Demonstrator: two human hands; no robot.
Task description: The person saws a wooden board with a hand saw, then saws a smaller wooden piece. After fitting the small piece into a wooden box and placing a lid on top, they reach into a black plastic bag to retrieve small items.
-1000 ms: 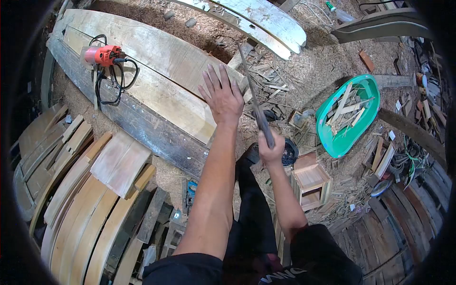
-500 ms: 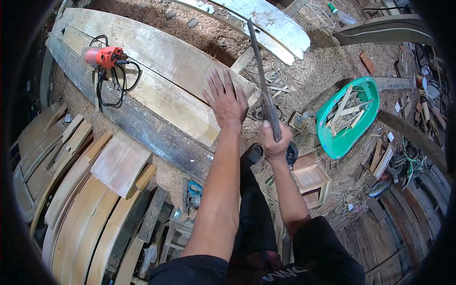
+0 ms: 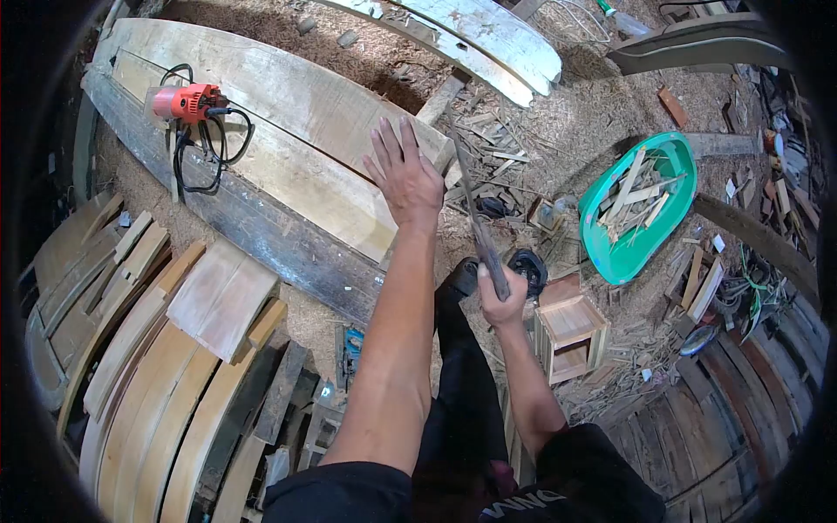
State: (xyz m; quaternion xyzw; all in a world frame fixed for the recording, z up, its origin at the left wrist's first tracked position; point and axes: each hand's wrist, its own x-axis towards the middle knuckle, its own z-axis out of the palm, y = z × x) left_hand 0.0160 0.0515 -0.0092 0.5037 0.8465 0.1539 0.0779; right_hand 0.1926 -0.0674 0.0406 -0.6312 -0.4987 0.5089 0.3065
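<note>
My left hand (image 3: 408,187) lies flat with fingers spread near the end of a long, wide wooden plank (image 3: 288,83). My right hand (image 3: 504,298) is wrapped round the dark handle of a machete (image 3: 485,244). Its long, narrow blade points up and away from me, passing right beside the plank's cut end. A second, paler board (image 3: 288,179) lies alongside the plank, with a dark gap between them, and a weathered grey board (image 3: 253,231) borders it on the near side.
An orange power tool (image 3: 187,103) with a black cord rests on the boards at left. A green tub (image 3: 602,253) of wood scraps stands at right. Near my feet are a small wooden box (image 3: 573,322) and a blue power tool (image 3: 352,344). Curved planks (image 3: 144,436) are stacked lower left.
The machete has swung down and to the left, its blade now beside the plank's end. My right hand has moved slightly lower; my left hand stays on the plank.
</note>
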